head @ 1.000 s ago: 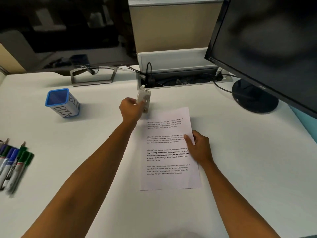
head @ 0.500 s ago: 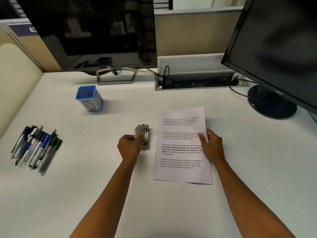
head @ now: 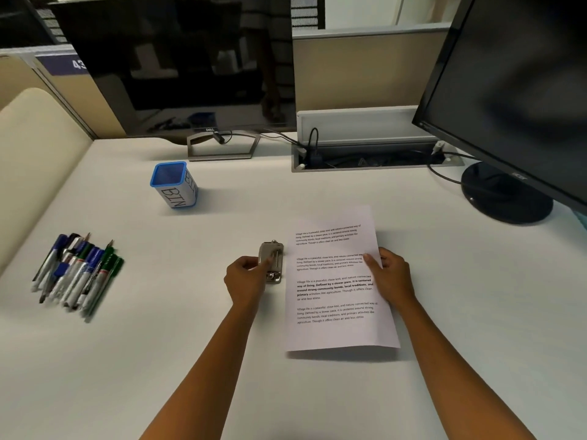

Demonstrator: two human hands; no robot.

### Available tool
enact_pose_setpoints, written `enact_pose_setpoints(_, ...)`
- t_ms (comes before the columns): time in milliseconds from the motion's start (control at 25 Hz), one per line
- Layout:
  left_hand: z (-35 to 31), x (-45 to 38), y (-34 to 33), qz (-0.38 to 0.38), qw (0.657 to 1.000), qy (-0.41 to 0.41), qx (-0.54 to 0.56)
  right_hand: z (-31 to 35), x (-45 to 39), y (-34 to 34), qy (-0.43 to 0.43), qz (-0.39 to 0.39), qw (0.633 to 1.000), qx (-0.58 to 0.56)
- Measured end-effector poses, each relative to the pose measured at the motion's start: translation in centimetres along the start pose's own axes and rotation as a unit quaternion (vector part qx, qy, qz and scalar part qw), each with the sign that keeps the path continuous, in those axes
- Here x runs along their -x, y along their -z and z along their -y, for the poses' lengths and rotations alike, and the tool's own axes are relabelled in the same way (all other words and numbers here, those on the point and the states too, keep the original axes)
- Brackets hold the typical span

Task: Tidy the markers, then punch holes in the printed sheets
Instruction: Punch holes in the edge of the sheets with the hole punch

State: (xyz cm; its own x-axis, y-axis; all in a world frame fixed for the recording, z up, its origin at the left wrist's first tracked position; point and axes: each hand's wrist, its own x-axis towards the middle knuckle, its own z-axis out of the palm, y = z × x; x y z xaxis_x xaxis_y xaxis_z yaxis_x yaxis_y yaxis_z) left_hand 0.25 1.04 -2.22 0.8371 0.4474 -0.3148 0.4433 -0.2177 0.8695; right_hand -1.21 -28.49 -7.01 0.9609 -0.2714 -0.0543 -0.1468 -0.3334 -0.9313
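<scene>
Left hand (head: 246,281) grips the hole punch (head: 272,260) beside the printed sheet (head: 336,290), which the right hand (head: 392,276) pinches; markers (head: 76,274) lie far left of the fingers, outside the blue bin (head: 174,185).

Cup (head: 176,188) reads BIN, left monitor (head: 178,68) DELL, partition sign (head: 63,63) 43.

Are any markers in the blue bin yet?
Empty: the bin shows only its bare inside; the markers lie piled on the desk.

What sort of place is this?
Likely an office cubicle: a Dell monitor and a second monitor stand on a white desk, beige partition panels close it in, and a cable trough is sunk into the desk.
</scene>
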Motion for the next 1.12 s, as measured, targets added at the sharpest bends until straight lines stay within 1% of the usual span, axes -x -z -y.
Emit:
enact_pose_setpoints(160,0.2,-0.1,0.4,0.006,0.999,0.02,0.032,0.2,0.0,-0.2,-0.002,-0.004,1.0,-0.009)
enact_pose_setpoints(360,0.7,-1.0,1.2,0.048,0.994,0.059,0.079,0.3,0.0,-0.4,0.004,-0.001,1.0,-0.012)
enact_pose_setpoints(600,0.8,-1.5,1.6,0.077,0.988,0.078,0.113,0.7,-0.1,-0.9,0.01,0.004,1.0,-0.017)
enact_pose_setpoints(840,1.0,-1.8,1.8,0.091,0.985,0.081,0.124,0.6,-0.1,-0.9,0.008,0.004,1.0,-0.027)
enact_pose_setpoints(1120,1.1,-2.3,1.9,0.104,0.983,0.091,0.123,0.5,-0.1,-1.3,0.029,0.015,0.999,0.0)
